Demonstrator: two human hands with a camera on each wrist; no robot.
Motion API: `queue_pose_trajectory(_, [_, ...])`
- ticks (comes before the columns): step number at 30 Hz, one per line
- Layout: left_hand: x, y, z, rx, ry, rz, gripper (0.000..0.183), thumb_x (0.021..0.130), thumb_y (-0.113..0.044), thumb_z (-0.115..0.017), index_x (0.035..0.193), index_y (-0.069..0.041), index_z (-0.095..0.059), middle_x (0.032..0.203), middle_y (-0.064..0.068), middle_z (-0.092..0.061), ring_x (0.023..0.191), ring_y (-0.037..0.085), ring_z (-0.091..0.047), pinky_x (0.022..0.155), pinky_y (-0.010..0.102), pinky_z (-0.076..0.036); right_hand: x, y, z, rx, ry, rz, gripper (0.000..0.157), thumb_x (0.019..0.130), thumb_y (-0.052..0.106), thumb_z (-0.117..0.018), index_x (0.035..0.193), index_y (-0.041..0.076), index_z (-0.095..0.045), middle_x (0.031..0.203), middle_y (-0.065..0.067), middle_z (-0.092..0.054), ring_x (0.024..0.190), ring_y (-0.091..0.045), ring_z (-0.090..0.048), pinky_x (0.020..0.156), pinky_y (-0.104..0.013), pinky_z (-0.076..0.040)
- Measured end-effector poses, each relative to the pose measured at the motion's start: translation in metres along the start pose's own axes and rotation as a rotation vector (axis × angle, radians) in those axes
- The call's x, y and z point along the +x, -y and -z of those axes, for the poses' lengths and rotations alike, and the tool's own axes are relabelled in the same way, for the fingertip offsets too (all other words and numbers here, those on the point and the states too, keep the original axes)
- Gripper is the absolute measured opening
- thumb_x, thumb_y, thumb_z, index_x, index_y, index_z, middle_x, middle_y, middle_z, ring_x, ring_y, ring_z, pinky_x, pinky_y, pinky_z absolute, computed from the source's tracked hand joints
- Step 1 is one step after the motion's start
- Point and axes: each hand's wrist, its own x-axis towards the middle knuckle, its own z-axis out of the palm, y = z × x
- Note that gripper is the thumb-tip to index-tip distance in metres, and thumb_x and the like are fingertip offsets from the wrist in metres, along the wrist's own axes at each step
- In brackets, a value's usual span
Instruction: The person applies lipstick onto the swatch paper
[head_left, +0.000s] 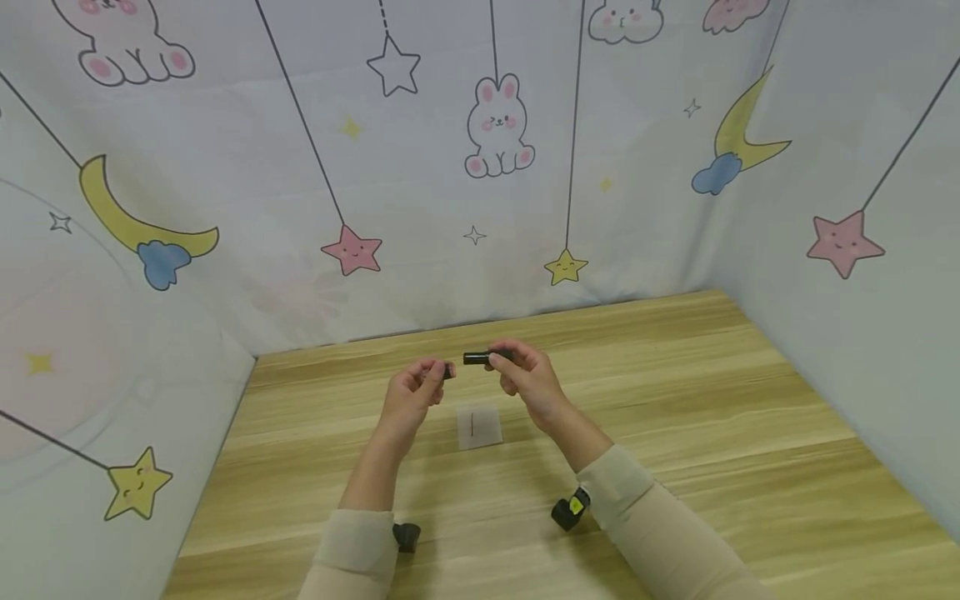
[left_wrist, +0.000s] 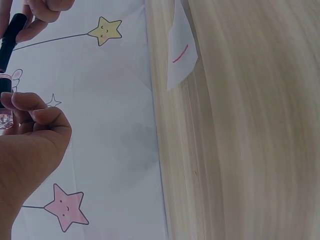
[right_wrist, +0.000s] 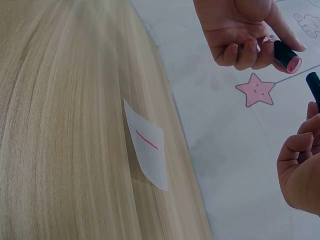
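Note:
A lipstick tube (right_wrist: 286,54) with a black body, a clear end and a pinkish-red tip is gripped between the thumb and fingers of my left hand (head_left: 408,396). Just to its right, my right hand (head_left: 531,382) pinches a slim black lipstick cap (head_left: 476,358). Tube and cap face each other, a small gap between them in the head view. In the left wrist view the cap (left_wrist: 11,42) slants down toward the tube (left_wrist: 5,87). Below both hands a white paper (head_left: 487,429) lies on the table, bearing one short red stroke (right_wrist: 147,140).
The wood-grain table (head_left: 675,400) spreads under both arms. A white curtain (head_left: 420,183) printed with stars, moons and rabbits stands behind it and along both sides. Black wrist cameras are strapped below the left cuff (head_left: 356,533) and the right cuff (head_left: 615,483).

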Motion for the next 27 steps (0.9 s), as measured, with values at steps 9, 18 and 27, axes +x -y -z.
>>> queue_pose_trajectory(9, [0.0011, 0.0001, -0.0030, -0.014, -0.006, -0.014, 0.034, 0.102, -0.035, -0.062, 0.112, -0.003, -0.066, 0.087, -0.003, -0.062, 0.072, 0.011, -0.048, 0.070, 0.024, -0.044, -0.0001, -0.0020, -0.0016, -0.049, 0.000, -0.007, 0.013, 0.099, 0.005, -0.062, 0.111, 0.003, -0.065, 0.089, -0.002, -0.067, 0.057, -0.007, -0.040, 0.055, -0.020, -0.035])
queue_pose_trajectory(18, [0.0002, -0.0037, -0.0052, 0.007, -0.012, 0.004, 0.035, 0.102, -0.033, -0.062, 0.117, -0.001, -0.066, 0.086, -0.002, -0.059, 0.074, 0.012, -0.048, 0.069, 0.023, -0.043, -0.0004, -0.0030, -0.0039, -0.110, 0.013, -0.028, 0.025, 0.099, 0.006, -0.063, 0.118, -0.010, -0.059, 0.087, 0.002, -0.068, 0.058, -0.008, -0.041, 0.055, -0.021, -0.035])
queue_pose_trajectory(27, [-0.0010, -0.0073, -0.0086, 0.074, 0.003, -0.016, 0.033, 0.102, -0.032, -0.063, 0.116, -0.002, -0.066, 0.079, -0.001, -0.052, 0.071, 0.012, -0.046, 0.059, 0.023, -0.032, -0.0001, -0.0033, -0.0047, -0.147, 0.039, -0.029, 0.025, 0.099, 0.007, -0.063, 0.119, -0.009, -0.060, 0.088, 0.003, -0.069, 0.059, -0.009, -0.041, 0.056, -0.022, -0.036])
